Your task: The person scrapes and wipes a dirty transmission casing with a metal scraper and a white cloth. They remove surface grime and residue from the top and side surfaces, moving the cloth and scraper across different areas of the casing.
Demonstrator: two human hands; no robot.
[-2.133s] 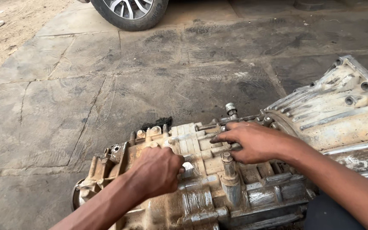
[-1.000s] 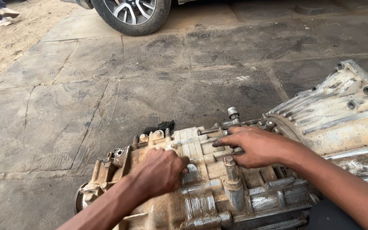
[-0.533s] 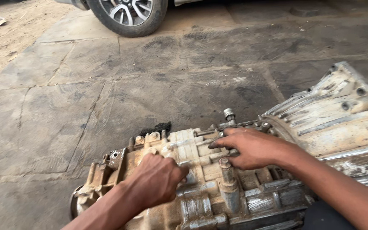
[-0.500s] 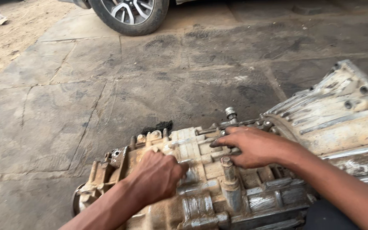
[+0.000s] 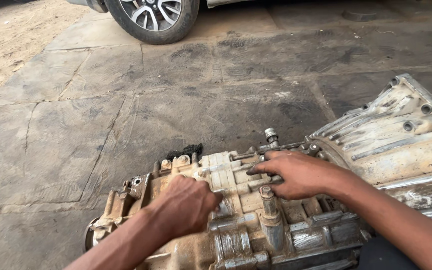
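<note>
A dirty, mud-stained metal gearbox (image 5: 236,235) lies on its side on the concrete floor. Its wide ribbed bell housing (image 5: 401,130) is at the right. My left hand (image 5: 186,205) rests curled on top of the casing near the middle, fingers pressed against a part I cannot make out. My right hand (image 5: 296,172) lies flat on the casing further right, its fingertips on a thin horizontal rod. An upright metal stud (image 5: 271,135) stands just beyond my right hand.
A car wheel (image 5: 153,17) with a silver rim stands at the top, beyond the cracked concrete slabs (image 5: 126,100). Sandy ground (image 5: 6,45) lies at the upper left. A dark oily patch (image 5: 186,150) sits just behind the gearbox.
Both hands have stayed on the gearbox with only slight shifts. The view has wobbled a little.
</note>
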